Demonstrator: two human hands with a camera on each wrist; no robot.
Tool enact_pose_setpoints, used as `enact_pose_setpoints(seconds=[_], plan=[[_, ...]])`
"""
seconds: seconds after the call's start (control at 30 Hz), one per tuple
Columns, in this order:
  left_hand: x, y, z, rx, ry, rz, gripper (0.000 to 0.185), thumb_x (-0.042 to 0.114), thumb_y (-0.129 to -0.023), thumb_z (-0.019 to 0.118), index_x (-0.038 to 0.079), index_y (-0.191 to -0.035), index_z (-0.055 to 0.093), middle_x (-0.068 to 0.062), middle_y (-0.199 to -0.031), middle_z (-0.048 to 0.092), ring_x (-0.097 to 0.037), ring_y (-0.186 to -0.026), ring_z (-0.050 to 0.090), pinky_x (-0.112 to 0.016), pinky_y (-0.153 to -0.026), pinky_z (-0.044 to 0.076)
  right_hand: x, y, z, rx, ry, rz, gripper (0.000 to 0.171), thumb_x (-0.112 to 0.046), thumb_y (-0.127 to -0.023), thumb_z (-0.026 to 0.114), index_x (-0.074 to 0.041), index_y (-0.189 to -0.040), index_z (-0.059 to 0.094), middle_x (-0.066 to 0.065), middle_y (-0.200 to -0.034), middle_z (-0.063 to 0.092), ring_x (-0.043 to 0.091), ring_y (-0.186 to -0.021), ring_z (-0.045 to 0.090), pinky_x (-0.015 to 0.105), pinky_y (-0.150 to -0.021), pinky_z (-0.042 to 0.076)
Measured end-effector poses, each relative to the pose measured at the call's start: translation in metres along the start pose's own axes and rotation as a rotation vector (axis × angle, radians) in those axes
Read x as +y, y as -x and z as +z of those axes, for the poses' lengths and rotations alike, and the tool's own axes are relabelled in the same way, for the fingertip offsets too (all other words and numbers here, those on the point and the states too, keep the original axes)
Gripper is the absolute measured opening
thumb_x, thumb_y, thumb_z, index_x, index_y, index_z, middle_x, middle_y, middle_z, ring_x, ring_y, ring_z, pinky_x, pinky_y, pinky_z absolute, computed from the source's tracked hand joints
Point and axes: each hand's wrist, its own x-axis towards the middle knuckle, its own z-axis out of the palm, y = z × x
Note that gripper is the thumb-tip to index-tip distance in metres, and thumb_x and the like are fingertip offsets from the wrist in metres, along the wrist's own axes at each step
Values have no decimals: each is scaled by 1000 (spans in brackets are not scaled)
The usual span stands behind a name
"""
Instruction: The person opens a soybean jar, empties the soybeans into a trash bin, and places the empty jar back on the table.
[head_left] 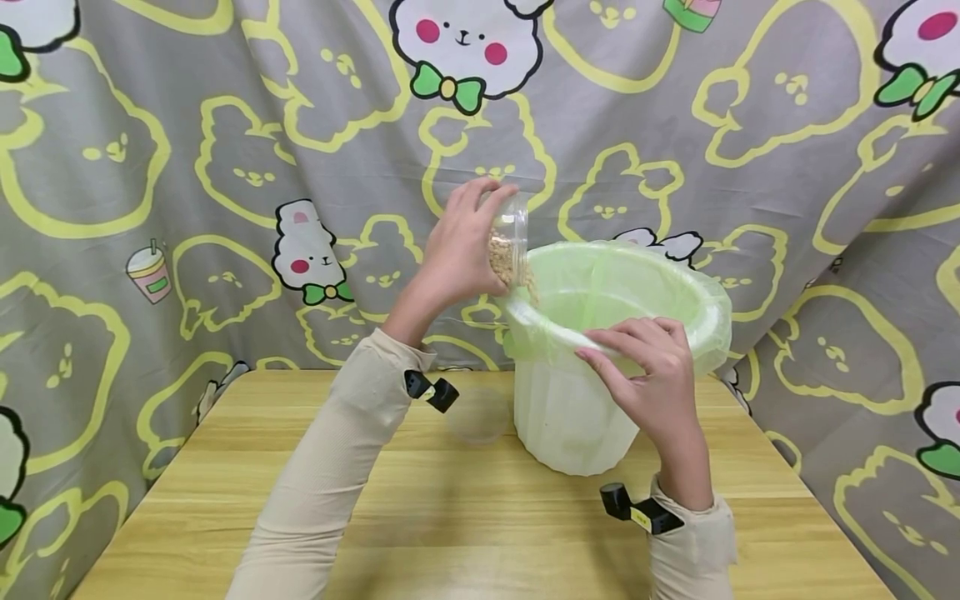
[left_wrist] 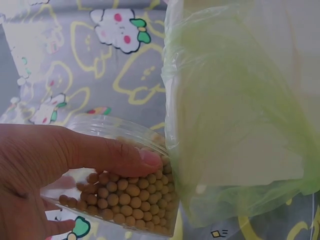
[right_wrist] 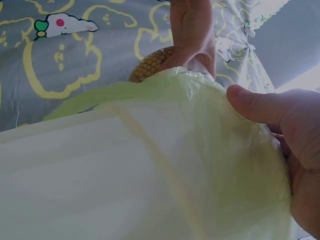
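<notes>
My left hand (head_left: 465, 246) grips a clear plastic jar (head_left: 513, 212), tipped sideways with its mouth at the left rim of a white trash can (head_left: 573, 425). Soybeans (left_wrist: 130, 200) lie heaped along the jar's lower side, and some show at its mouth in the head view. A thin green trash bag (head_left: 712, 333) lines the can and folds over its rim. My right hand (head_left: 656, 371) pinches the near rim through the bag, thumb (right_wrist: 245, 102) on the outside. The can's bottom inside is hidden.
A clear round lid (head_left: 477, 414) lies on the wooden table (head_left: 420, 517), left of the can. Behind the table hangs a grey curtain (head_left: 375, 183) with cartoon prints. Both wrists carry small black cameras on bands.
</notes>
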Motion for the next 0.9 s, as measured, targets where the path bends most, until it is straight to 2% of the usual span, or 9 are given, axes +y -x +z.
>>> enact_pose_setpoints(seconds=[0.37,0.47,0.6,0.73,0.9], plan=[[6,0,3,9,-39,72,122,13,-54,100,22,-158,36,-4,-159,34,-27,-153,23,-46,-109,48,1,0,0,3,-1,3,46,-49,-94,69,-6,-90,82,8,-75,72,26,-73,62,23,-93,32],[7,0,3,17,-45,79,121,11,-54,99,21,-158,37,-4,-159,35,-26,-153,23,-46,-110,48,0,0,0,10,-3,6,34,-39,-89,77,-6,-90,82,8,-74,72,26,-72,62,22,-91,32],[7,0,4,22,-44,84,118,8,-56,96,21,-158,38,-4,-159,35,-26,-153,23,-45,-112,45,-1,0,2,22,2,17,16,-18,-79,84,-5,-89,82,9,-74,72,26,-71,62,21,-90,31],[8,0,4,26,-47,92,117,7,-56,94,21,-158,38,-3,-159,36,-26,-153,23,-45,-117,42,-4,-1,4,32,28,23,16,-11,-74,86,-5,-88,82,10,-73,72,27,-70,61,19,-89,30],[9,-1,5,33,-71,119,116,9,-57,94,20,-158,38,-4,-159,36,-28,-154,22,-41,-125,29,-7,0,6,37,61,27,17,-10,-73,87,-5,-88,82,10,-74,72,27,-70,62,19,-88,30]])
